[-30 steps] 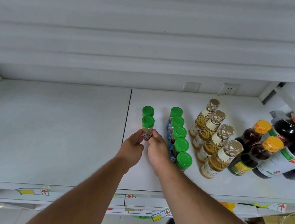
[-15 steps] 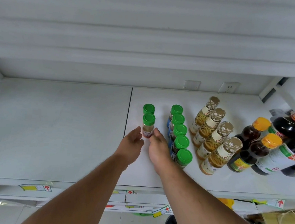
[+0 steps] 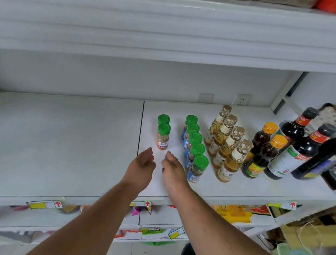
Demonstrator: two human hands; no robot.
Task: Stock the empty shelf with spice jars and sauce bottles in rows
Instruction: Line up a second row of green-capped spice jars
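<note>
Both hands (image 3: 155,165) loose, holding nothing, just before the front jar (image 3: 163,137). Risk of tipping this jar by a careless knock. Shelf (image 3: 60,138) mostly bare.

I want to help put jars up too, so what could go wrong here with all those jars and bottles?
1. The right hand is close beside the row of green-lidded jars; a bump might topple several, since they stand tightly packed.
2. The dark sauce bottles crowd the shelf's right end and could tip or fall.
3. The new orange-label jar stands just in front of both open hands; the left hand could knock it.
</note>
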